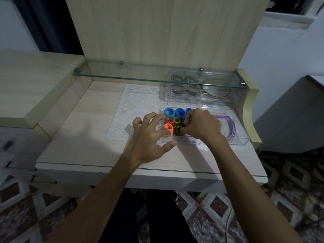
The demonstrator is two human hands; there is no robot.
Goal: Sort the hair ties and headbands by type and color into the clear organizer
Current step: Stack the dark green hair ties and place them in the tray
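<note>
Hovering spread-fingered, the left hand (150,135) holds nothing beside the orange hair ties (169,128) in the clear organizer (240,142); the right hand (201,125) pinches a dark tie (179,130), hiding neighbouring ties; purple headbands (229,123) lie rightmost.

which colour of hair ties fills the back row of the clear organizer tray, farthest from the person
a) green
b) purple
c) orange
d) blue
d: the blue hair ties stand in a row along the far edge of the clear organizer tray, with the orange hair ties nearer the person and the purple headbands off in the right section.
</note>
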